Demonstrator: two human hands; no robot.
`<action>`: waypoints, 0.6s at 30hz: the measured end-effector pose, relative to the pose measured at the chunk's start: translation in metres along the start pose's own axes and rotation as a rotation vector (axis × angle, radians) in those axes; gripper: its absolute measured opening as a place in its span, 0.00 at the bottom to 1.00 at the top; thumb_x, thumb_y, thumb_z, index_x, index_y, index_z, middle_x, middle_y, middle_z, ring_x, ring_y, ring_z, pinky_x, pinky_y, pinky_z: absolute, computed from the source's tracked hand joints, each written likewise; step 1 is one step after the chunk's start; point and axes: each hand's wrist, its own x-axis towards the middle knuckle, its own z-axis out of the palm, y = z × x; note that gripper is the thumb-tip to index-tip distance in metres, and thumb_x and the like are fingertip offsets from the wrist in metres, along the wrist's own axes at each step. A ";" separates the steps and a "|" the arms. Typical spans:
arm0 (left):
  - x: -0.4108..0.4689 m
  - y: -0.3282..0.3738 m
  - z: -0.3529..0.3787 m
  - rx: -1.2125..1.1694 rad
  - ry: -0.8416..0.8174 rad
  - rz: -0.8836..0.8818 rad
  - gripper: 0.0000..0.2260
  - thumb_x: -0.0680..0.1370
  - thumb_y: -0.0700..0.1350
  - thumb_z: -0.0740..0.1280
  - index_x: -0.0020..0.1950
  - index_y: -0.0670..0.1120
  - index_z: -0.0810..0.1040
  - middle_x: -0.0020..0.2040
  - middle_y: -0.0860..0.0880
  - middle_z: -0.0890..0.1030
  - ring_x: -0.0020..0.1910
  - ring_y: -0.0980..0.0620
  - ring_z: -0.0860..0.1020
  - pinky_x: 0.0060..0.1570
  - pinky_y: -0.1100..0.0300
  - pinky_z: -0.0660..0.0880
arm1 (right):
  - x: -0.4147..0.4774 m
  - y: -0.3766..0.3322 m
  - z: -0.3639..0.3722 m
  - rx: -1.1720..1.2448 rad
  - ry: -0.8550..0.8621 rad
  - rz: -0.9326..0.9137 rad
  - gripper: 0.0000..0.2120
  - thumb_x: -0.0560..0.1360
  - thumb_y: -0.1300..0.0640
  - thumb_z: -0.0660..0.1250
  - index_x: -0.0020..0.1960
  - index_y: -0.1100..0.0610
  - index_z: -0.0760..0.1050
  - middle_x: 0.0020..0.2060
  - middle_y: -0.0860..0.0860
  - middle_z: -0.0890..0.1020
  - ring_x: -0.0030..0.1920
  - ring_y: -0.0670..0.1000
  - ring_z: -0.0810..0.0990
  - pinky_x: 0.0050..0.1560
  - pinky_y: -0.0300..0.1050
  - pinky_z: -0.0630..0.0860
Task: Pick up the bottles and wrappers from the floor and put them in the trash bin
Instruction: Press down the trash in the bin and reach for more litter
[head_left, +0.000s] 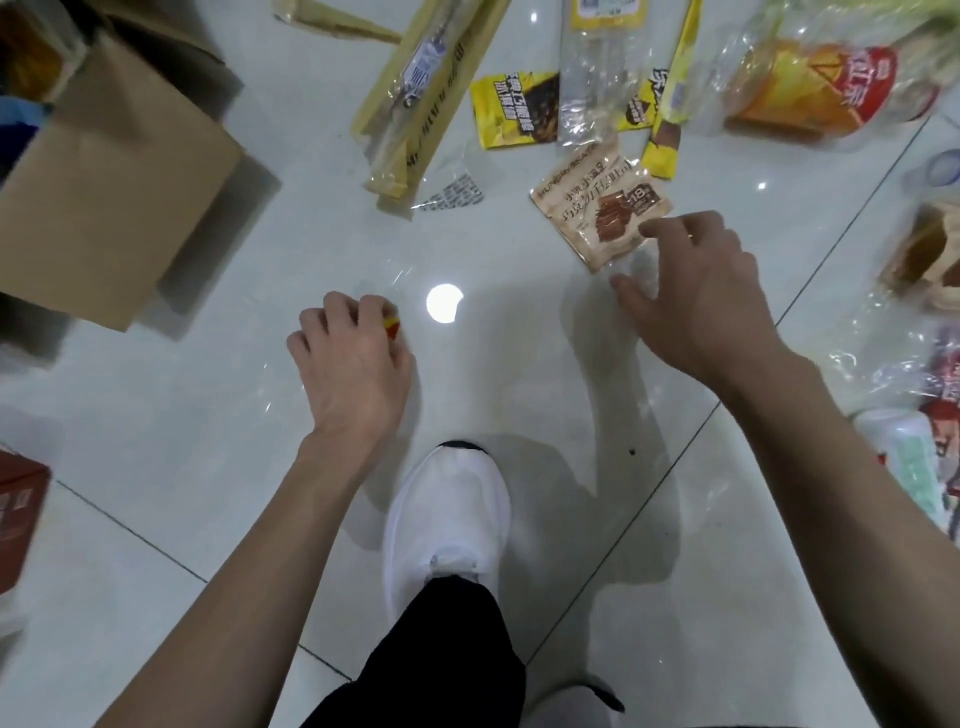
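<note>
Wrapper (392, 324), crinkly clear plastic, bunched in left hand (353, 364).

This is an indoor room, perhaps in a home. The floor (182, 415) is glossy pale tile with dark joints. A cardboard box (104, 208) and snack wrappers (602, 208) lie on it.

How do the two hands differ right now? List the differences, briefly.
The left hand grips a small red and yellow wrapper; the right hand holds nothing.
The left hand's fingers are curled tight; the right hand's are spread and loosely bent.
The left hand is nearer the cardboard box; the right hand is at the edge of the beige snack wrapper, contact unclear.
Both are bare, palm down, low over the floor.
</note>
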 end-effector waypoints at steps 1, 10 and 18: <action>0.003 0.001 0.000 0.008 0.012 0.023 0.09 0.77 0.42 0.67 0.55 0.43 0.79 0.52 0.40 0.75 0.50 0.36 0.72 0.50 0.44 0.65 | 0.003 0.002 0.002 0.005 0.016 0.010 0.27 0.79 0.46 0.67 0.73 0.59 0.68 0.68 0.63 0.70 0.64 0.66 0.71 0.63 0.59 0.67; 0.029 0.033 -0.029 -0.383 -0.018 0.120 0.06 0.81 0.47 0.65 0.55 0.48 0.79 0.56 0.50 0.74 0.46 0.48 0.77 0.43 0.57 0.68 | 0.032 0.002 0.032 0.143 0.099 0.100 0.52 0.64 0.30 0.72 0.77 0.56 0.61 0.74 0.61 0.65 0.74 0.63 0.64 0.72 0.58 0.62; 0.040 0.049 -0.048 -0.485 0.004 0.186 0.06 0.80 0.44 0.65 0.56 0.49 0.79 0.57 0.51 0.74 0.46 0.51 0.77 0.47 0.53 0.75 | 0.022 -0.008 0.047 0.155 0.218 0.136 0.43 0.67 0.38 0.70 0.76 0.56 0.63 0.62 0.58 0.72 0.62 0.61 0.71 0.66 0.54 0.64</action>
